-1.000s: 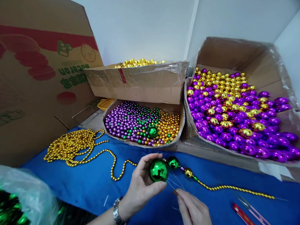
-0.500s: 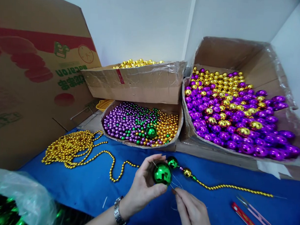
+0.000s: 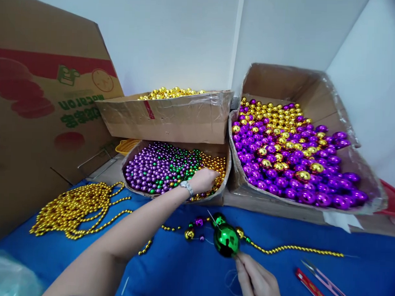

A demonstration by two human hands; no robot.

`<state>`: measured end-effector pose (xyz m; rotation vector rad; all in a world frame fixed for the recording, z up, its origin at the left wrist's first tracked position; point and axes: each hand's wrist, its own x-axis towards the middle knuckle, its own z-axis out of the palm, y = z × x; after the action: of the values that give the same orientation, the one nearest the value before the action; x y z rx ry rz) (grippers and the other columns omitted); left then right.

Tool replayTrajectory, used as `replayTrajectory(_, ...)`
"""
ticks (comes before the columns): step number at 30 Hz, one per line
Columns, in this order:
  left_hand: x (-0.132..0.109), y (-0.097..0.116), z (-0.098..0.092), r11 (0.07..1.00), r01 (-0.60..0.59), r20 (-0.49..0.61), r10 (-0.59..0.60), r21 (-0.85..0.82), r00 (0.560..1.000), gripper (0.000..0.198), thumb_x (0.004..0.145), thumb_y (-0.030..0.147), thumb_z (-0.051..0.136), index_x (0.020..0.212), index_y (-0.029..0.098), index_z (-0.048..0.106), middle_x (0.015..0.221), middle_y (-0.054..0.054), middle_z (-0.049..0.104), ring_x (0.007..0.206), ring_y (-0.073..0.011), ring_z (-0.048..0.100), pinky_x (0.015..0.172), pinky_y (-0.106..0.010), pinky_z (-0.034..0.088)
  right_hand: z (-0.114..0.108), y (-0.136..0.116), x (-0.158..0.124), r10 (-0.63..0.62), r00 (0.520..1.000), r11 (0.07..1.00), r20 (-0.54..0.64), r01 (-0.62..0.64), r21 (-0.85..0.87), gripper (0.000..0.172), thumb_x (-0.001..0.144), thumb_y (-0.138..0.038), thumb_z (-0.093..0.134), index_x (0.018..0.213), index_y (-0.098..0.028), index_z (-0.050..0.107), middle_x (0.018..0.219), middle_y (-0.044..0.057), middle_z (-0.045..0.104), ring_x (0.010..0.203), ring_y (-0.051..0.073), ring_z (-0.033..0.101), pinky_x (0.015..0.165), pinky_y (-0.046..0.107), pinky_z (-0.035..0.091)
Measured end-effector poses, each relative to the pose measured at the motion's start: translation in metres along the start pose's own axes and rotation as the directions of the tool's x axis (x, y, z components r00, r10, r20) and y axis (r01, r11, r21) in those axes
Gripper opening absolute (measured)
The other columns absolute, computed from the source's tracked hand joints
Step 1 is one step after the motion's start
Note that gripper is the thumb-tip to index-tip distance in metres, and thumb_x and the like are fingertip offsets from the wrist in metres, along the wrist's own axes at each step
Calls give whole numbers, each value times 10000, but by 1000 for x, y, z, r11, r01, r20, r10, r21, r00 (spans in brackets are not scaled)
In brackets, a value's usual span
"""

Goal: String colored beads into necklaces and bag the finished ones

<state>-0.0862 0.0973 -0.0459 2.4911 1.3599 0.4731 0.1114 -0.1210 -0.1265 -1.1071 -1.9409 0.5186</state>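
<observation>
My left hand (image 3: 203, 179), with a metal watch at its wrist, reaches into the low box (image 3: 228, 166) of small purple, green and gold beads. Its fingers curl down among the gold beads (image 3: 213, 162); the fingertips are hidden. My right hand (image 3: 257, 277) pinches a long needle (image 3: 212, 217) close under a large green ball (image 3: 226, 240). The needle runs through the ball, and its tip sticks out at the upper left. Behind the ball lie a smaller green ball (image 3: 218, 219), gold and purple beads (image 3: 199, 221) on thread, and a gold bead strand (image 3: 287, 248).
A pile of gold bead strands (image 3: 75, 208) lies left on the blue cloth (image 3: 170, 272). Pink-handled snips (image 3: 329, 282) and a red strip (image 3: 312, 286) lie right. Behind stand a box of larger purple and gold beads (image 3: 281, 159) and a tall carton (image 3: 39, 138).
My left hand has let go of the large green ball and moved up into the small-bead box. My right hand keeps the needle, with the ball on it. The view has shifted right.
</observation>
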Motion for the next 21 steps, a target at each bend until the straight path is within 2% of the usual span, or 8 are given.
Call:
replayTrajectory(4,10,0,11,998,-21,69,24,-52,997,188,612,19,577,705,171,633,696,-79,653,781,-249,617,747,-332,465,-2,2,-1,61,998,998,-6,-61,-22,213,928,-170,413,1077,-202,562,713,34,617,598,146,623,572,202,511)
replayTrajectory(8,5,0,10,985,6,46,2,-173,999,160,625,18,569,663,165,620,748,-88,647,824,-250,601,789,-348,448,-3,3,1,24,1000,999,-11,-25,-26,213,929,-166,410,1073,-196,564,699,31,617,576,143,615,598,212,523)
replayTrajectory(11,-5,5,3,947,47,-12,-53,-317,999,105,700,99,580,764,162,636,867,-93,650,887,-235,592,817,-336,446,-7,2,5,8,999,999,-36,-9,-36,219,927,-157,412,1086,-198,558,767,44,642,635,148,636,610,215,520)
replayTrajectory(13,-18,12,-4,895,80,-39,-108,-439,993,141,799,209,537,899,151,618,925,-101,644,882,-215,600,768,-314,470,-11,1,7,-1,998,999,-64,-1,-40,220,925,-152,417,1089,-198,556,801,50,655,663,149,643,611,214,515)
replayTrajectory(16,-43,26,-12,792,117,-36,-173,-600,984,317,916,358,377,1087,132,520,963,-118,629,811,-179,620,632,-265,489,-15,-1,9,7,994,999,-108,-12,-46,217,925,-152,415,1078,-190,563,823,61,670,690,158,650,615,223,509)
replayTrajectory(18,-62,37,-15,684,140,-1,-201,-716,980,346,932,391,350,1120,136,490,948,-108,624,782,-154,621,599,-234,482,-16,-1,9,17,993,998,-119,-23,-50,218,926,-156,410,1072,-184,569,834,68,677,697,164,653,616,233,505)
replayTrajectory(19,-70,41,-15,581,158,32,-221,-799,975,328,926,390,384,1107,142,500,932,-96,620,775,-141,617,599,-221,478,-15,-2,10,18,993,998,-119,-25,-54,219,925,-155,410,1072,-182,570,846,71,680,708,166,655,624,238,504)
replayTrajectory(21,-82,50,-15,281,201,126,-264,-939,956,265,891,359,496,1046,149,539,899,-71,612,751,-118,606,589,-195,464,-14,-2,10,8,993,997,-117,-16,-69,223,921,-152,418,1080,-181,573,877,75,684,738,171,659,650,247,505)
